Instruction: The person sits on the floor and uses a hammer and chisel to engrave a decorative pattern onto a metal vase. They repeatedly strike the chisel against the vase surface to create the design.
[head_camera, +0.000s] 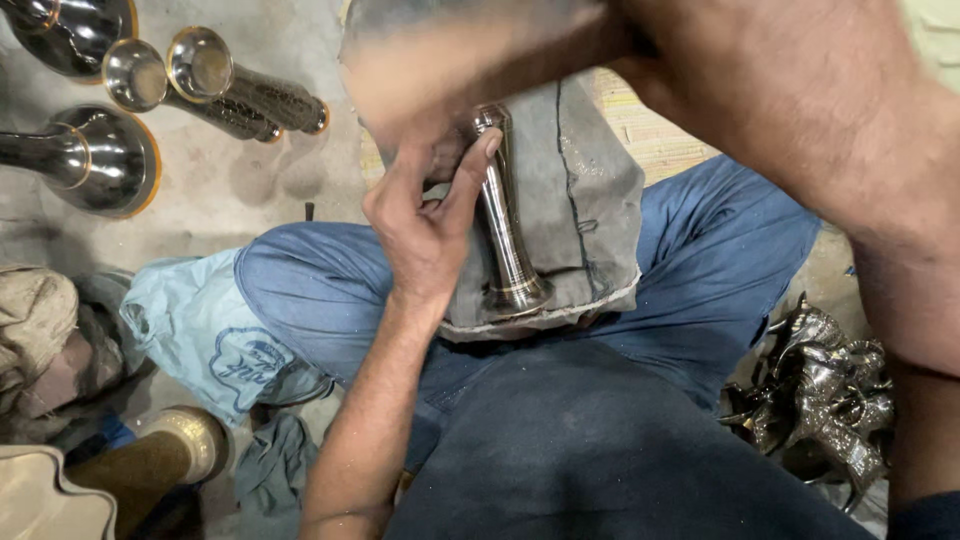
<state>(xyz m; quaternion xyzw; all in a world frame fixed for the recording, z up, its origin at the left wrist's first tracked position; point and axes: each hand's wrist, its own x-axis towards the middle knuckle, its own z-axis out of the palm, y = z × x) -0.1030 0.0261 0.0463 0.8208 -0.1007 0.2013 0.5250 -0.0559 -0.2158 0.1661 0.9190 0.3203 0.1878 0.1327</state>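
Head camera, looking straight down into the lap. The left hand (425, 225) is curled, thumb stretched up and pressed against the upper stem of a polished metal trumpet-shaped piece (505, 215), fingers tucked behind it near the top. That piece is slim, mirror-bright, with a flared, ringed foot pointing toward the body. It lies lengthwise on a grey, grimy cloth pad (580, 200) with stitched seams, draped over the knees of blue trousers (710, 250).

The right hand (440, 65) is a blur at the top of the view, just above the upper end of the metal piece; whether it is spread or gripping something, I cannot tell. Its forearm sweeps in from the upper right.

On the dusty concrete floor (260, 180) at the upper left lie two hammered-texture metal stems (235, 95) with shiny cup-like flares, side by side and touching. Just beside them are two larger smooth flared bases (95, 160), dark and glossy with a brassy rim. A pale blue bag (205, 335) is bunched against the left thigh. At the lower left stands a brass-coloured, matte flared piece (165, 455). At the lower right, against the right leg, is a heap of crumpled, shiny silvery metal parts (825, 400).
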